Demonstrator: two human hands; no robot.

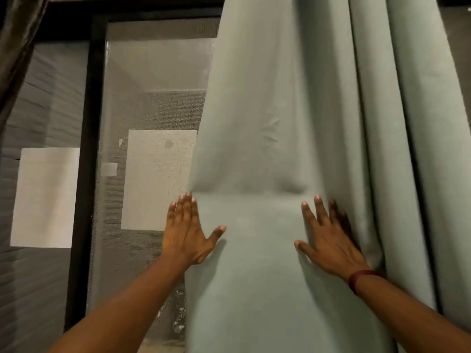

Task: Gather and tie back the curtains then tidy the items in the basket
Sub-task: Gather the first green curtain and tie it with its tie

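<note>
1. Slippage is the main risk: both hands lie flat on the green curtain (293,149), the left hand (187,235) at its free left edge, the right hand (328,238) against the first deep fold, fingers (318,207) straight and spread, gripping nothing. Pressed cloth can slide out sideways once the palms push together.
2. Uneven gathering is likely too, since the folds further right lie outside both hands and could be left hanging loose.
3. No tie-back or basket is in view, so a bunched curtain might have to be let go to find one.
4. Open room lies to the left, over the mesh screen (153,98) and black frame (86,149); a dark curtain (17,47) hangs at far left. The right side is crowded with folds.
</note>
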